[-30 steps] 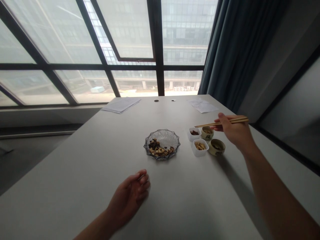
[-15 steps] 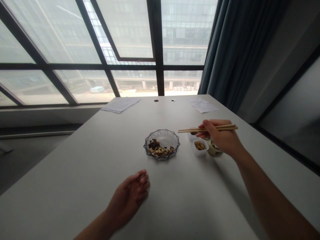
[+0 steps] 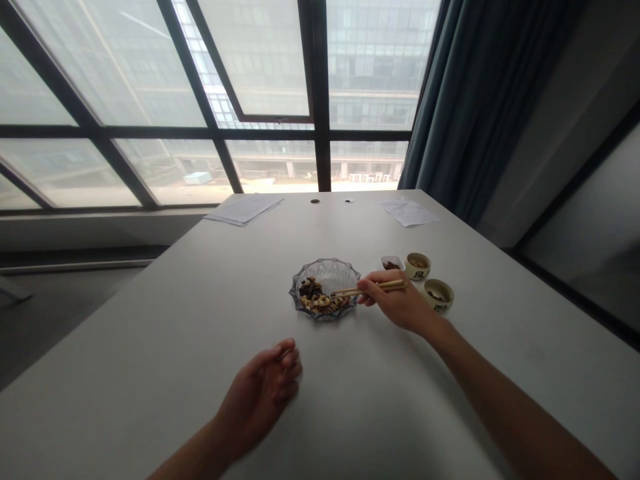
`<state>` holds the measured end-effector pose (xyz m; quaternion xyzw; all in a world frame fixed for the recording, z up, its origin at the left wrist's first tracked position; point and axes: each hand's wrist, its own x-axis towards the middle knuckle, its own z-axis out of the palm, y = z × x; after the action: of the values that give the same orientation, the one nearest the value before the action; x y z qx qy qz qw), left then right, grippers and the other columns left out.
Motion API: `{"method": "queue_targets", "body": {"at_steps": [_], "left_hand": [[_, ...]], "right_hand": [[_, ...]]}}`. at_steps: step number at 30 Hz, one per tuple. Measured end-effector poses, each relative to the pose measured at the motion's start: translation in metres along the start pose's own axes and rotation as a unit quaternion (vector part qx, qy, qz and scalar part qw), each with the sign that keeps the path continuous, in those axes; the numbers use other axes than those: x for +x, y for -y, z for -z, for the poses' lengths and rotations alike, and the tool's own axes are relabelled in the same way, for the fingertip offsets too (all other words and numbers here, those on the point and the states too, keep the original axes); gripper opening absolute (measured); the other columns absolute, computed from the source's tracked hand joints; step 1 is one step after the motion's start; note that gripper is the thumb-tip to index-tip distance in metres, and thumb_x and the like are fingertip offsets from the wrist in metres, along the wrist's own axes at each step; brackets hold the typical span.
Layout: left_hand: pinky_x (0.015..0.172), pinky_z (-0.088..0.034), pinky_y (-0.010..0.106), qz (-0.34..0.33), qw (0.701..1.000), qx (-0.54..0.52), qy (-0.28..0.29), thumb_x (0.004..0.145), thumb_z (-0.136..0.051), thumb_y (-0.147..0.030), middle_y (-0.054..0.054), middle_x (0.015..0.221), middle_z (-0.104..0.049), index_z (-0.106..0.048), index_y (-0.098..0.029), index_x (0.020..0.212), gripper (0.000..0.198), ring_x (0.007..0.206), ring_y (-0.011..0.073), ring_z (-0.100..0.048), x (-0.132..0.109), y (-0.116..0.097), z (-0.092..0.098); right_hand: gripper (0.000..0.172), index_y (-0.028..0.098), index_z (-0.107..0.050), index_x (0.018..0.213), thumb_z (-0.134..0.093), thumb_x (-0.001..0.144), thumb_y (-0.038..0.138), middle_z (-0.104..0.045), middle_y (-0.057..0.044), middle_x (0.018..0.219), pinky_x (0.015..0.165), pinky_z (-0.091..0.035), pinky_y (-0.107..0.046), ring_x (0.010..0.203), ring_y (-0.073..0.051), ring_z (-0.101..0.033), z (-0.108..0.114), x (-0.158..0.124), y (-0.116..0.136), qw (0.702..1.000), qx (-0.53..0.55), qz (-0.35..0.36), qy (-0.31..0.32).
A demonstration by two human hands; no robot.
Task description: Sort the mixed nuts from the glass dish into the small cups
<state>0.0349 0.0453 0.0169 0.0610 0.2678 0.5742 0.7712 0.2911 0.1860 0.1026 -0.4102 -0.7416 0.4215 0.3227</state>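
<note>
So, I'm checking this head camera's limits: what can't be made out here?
Head view: the tips of the chopsticks blur into the food in the glass dish, so whether they hold anything is unclear.
Head view: the contents of the white dish and two ceramic cups are too small to identify.
Head view: the bottom edge cuts off the left forearm and right forearm.

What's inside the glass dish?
The cut-glass dish holds dark pieces and pale pieces on one side. Wooden chopsticks in the right hand reach over them. The glass beneath the food is covered, so it can't be seen.
</note>
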Motion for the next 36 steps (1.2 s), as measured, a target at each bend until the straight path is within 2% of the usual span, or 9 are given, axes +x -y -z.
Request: {"method": "queue_targets", "body": {"at_steps": [14,18,21,26,29,33,36], "left_hand": [[0.044,-0.036,0.017,-0.002,1.000,0.000,-0.004,0.086,-0.066,-0.009,-0.002,0.075,-0.047,-0.060,-0.013,0.093,0.009,0.056,0.0074,-0.043,-0.001,0.000,-0.002],[0.045,-0.036,0.017,0.000,1.000,-0.003,0.000,0.086,-0.066,-0.009,-0.002,0.075,-0.048,-0.061,-0.012,0.092,0.008,0.056,0.0075,-0.043,-0.001,0.000,-0.001],[0.044,-0.036,0.016,-0.002,1.000,-0.004,0.001,0.086,-0.066,-0.009,-0.002,0.075,-0.048,-0.061,-0.012,0.092,0.009,0.056,0.0075,-0.043,0.000,0.000,-0.001],[0.045,-0.036,0.016,0.001,1.000,-0.003,0.007,0.086,-0.067,-0.009,-0.002,0.074,-0.048,-0.062,-0.011,0.092,0.008,0.056,0.0073,-0.043,0.000,0.000,0.000],[0.045,-0.036,0.016,-0.002,1.000,-0.001,0.006,0.085,-0.068,-0.009,-0.002,0.074,-0.047,-0.062,-0.011,0.092,0.010,0.056,0.0068,-0.042,0.000,0.000,0.000],[0.044,-0.036,0.016,-0.005,1.000,0.007,-0.004,0.085,-0.066,-0.009,-0.002,0.074,-0.047,-0.061,-0.012,0.092,0.010,0.055,0.0069,-0.042,-0.001,0.000,-0.003],[0.045,-0.036,0.016,-0.005,1.000,0.008,-0.008,0.085,-0.065,-0.009,-0.002,0.075,-0.047,-0.060,-0.013,0.092,0.009,0.055,0.0071,-0.042,-0.001,0.001,-0.005]], "right_hand": [[0.045,0.021,-0.073,0.075,-0.061,0.092,0.060,-0.079,-0.007,0.078,0.067,-0.062,-0.033,0.073,-0.025,-0.078,-0.010,0.000,-0.006,0.996,0.052,-0.007,-0.069],[0.046,0.020,-0.076,0.079,-0.062,0.091,0.062,-0.080,-0.009,0.083,0.066,-0.065,-0.033,0.073,-0.025,-0.078,-0.005,0.001,-0.004,0.994,0.062,-0.014,-0.094],[0.047,0.017,-0.077,0.083,-0.066,0.088,0.063,-0.080,-0.011,0.086,0.064,-0.066,-0.031,0.073,-0.025,-0.079,0.007,-0.001,0.006,0.987,0.075,-0.016,-0.140],[0.047,0.015,-0.077,0.079,-0.072,0.084,0.062,-0.079,-0.012,0.076,0.057,-0.066,-0.030,0.067,-0.026,-0.078,0.039,-0.012,0.034,0.971,0.081,-0.020,-0.224],[0.043,0.017,-0.078,0.079,-0.072,0.085,0.059,-0.078,-0.011,0.075,0.058,-0.067,-0.032,0.067,-0.026,-0.078,0.061,-0.024,0.049,0.962,0.049,-0.005,-0.268],[0.036,0.022,-0.079,0.079,-0.073,0.086,0.057,-0.078,-0.011,0.077,0.059,-0.068,-0.033,0.064,-0.026,-0.078,0.092,-0.047,0.065,0.934,-0.015,0.009,-0.356],[0.030,0.025,-0.079,0.076,-0.072,0.088,0.051,-0.078,-0.010,0.075,0.059,-0.068,-0.032,0.063,-0.026,-0.077,0.108,-0.061,0.070,0.922,-0.048,0.000,-0.384]]}}
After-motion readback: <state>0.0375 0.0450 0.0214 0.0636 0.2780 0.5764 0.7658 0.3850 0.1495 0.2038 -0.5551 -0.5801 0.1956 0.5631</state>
